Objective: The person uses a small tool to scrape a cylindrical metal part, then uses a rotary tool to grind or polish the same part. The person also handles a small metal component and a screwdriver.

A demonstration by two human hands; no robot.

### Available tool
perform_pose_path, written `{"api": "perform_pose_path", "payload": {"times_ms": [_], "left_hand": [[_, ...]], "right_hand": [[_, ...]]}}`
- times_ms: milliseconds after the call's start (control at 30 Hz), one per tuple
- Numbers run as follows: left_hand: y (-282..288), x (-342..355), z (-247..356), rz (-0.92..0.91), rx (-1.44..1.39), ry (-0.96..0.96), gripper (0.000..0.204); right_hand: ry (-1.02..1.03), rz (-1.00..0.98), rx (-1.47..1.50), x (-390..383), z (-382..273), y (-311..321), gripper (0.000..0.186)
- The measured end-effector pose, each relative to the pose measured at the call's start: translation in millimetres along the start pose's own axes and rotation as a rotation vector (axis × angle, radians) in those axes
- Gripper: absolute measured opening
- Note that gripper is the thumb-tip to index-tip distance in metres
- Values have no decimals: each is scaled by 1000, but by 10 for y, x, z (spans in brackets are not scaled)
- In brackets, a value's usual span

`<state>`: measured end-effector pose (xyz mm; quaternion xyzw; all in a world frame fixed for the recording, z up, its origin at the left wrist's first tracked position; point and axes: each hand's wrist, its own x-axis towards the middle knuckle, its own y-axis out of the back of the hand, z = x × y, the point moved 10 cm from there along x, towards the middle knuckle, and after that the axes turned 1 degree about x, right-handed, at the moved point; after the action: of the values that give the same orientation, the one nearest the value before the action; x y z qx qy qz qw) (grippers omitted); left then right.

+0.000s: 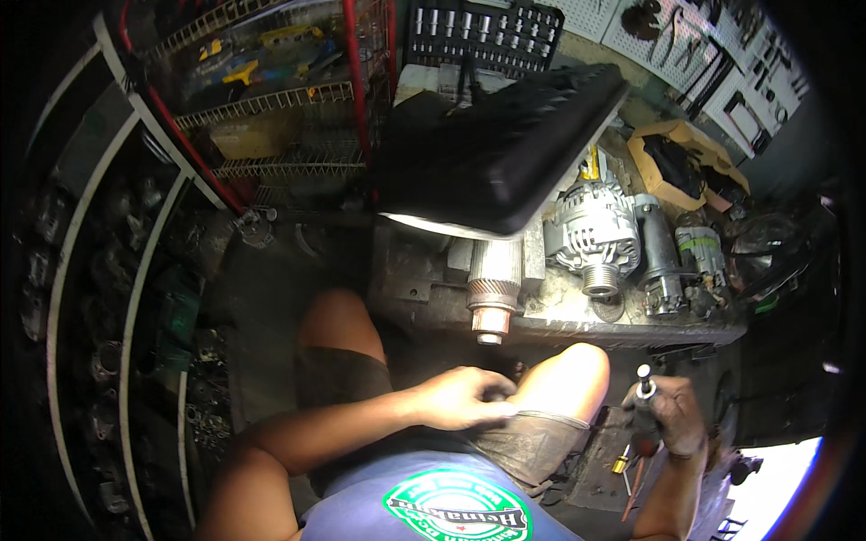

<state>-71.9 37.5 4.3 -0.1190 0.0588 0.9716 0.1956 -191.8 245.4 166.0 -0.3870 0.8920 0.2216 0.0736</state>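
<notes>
My left hand [462, 398] hovers over or rests by my bare thigh, with thumb and forefinger apart and nothing visible between them. The other fingers are partly hidden. Out to the right, my right hand [680, 417] is closed around a dark-bodied hand tool [644, 389] with a shiny metal collar and rounded tip pointing up; its exact kind is unclear. Ahead of my knees, a motor armature [494, 287] with a copper-coloured end juts over the bench edge, its upper part under a large black-topped lamp [478, 149].
On the workbench [550, 323] stand a silver alternator [595, 225], a grey starter motor [661, 257] and a cardboard box [651, 144]. A socket set [485, 34] lies behind. Racks of parts [135, 270] line the left. A yellow-tipped screwdriver [621, 462] lies beside my right thigh.
</notes>
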Motion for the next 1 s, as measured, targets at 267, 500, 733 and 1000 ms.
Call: {"api": "perform_pose_path", "payload": {"times_ms": [267, 500, 733, 1000], "left_hand": [[-169, 260, 819, 107, -686, -630, 44], [-34, 463, 272, 119, -839, -517, 43], [11, 457, 197, 245, -451, -595, 50], [48, 275, 282, 174, -584, -552, 55]], "right_hand": [[247, -100, -874, 624, -1225, -948, 23], [172, -253, -978, 1161, -1181, -1464, 18], [293, -276, -895, 1346, -1319, -1704, 17], [-111, -268, -786, 1409, -999, -1560, 15]]}}
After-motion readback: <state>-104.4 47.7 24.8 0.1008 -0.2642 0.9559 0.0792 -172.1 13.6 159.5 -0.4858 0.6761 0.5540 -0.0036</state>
